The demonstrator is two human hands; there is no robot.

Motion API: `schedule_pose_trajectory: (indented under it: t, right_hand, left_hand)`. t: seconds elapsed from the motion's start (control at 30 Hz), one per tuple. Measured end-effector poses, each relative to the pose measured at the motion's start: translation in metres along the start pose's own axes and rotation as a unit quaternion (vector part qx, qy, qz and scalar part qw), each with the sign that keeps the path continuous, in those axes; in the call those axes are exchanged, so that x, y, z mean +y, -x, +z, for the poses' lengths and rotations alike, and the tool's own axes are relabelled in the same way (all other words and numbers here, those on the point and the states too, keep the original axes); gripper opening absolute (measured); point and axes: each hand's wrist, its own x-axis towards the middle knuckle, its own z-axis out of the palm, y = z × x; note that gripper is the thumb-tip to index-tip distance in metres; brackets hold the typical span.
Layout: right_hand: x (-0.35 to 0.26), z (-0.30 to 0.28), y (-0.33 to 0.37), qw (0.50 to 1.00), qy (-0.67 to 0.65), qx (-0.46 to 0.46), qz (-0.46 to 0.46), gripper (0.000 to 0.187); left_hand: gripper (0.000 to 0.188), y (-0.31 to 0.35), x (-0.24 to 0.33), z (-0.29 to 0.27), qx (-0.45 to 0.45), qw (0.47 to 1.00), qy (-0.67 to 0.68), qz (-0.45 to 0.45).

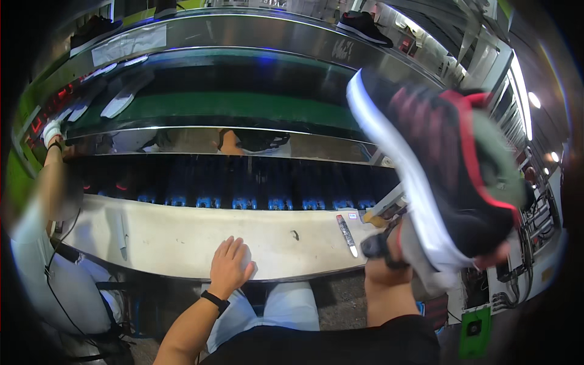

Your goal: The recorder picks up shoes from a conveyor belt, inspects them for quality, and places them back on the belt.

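Close in at the right, a black sneaker (453, 201) with red trim and a white sole stands tilted on end, slightly blurred by motion. My right hand (437, 278), in a pale glove with bare fingertips, grips it low at the heel. Most of that hand is behind the shoe. A grey-green lining or filling shows in the shoe's opening. My left hand (230, 267) lies on the pale work ledge (164, 237), fingers extended and nothing in them. A black band circles the left wrist. To its right on the ledge lies a marker-like white-tipped tool (347, 235).
Beyond the ledge runs a row of dark rollers or brushes (243, 182), then a green conveyor (243, 106) carrying pale soles (128, 94). A co-worker's gloved hand (52, 131) reaches there at left. Black shoes (365, 27) sit on the upper shelf. Cables and machinery line the right.
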Motion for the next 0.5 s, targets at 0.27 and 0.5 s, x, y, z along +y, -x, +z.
schedule_pose_trajectory:
  t: [0.27, 0.5]
  right_hand:
    - [0.065, -0.037, -0.220, 0.611, 0.585, -0.107, -0.523, 0.056]
    - [0.132, -0.155, -0.243, 0.224, 0.974, 0.027, 0.003, 0.091]
  left_hand:
    - [0.054, 0.002, -0.009, 0.001, 0.003, 1.000, 0.001, 0.002]
    - [0.051, 0.003, -0.011, -0.002, 0.004, 1.000, -0.003, 0.008]
